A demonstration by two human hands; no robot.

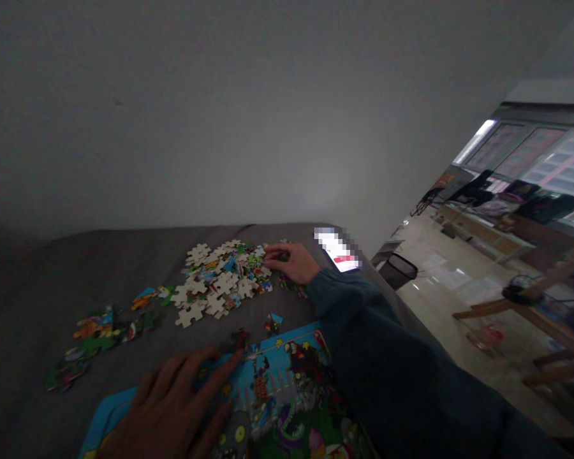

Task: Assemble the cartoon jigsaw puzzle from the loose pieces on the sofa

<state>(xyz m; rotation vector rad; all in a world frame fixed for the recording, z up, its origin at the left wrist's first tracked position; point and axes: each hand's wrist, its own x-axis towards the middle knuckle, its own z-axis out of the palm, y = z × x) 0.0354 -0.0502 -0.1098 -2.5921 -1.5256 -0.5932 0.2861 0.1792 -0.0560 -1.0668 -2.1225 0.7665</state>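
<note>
My left hand (172,401) rests over the puzzle board (287,389), its fingers spread. The board shows a colourful cartoon picture with a blue border. Just past the index fingertip lies a dark puzzle piece (240,338). My right hand (291,261) reaches to the right side of a heap of jigsaw pieces (220,280), many with the plain side up. Its thumb and fingers curl together at the heap, and whatever may be between the tips cannot be made out. A small loose piece (272,322) lies between heap and board.
Joined and loose pieces (95,331) lie to the left on the grey cloth (138,255). A lit phone (337,248) lies beyond my right wrist. A wall (196,127) rises behind. At right are the floor, a chair (397,271) and a wooden stand (521,312).
</note>
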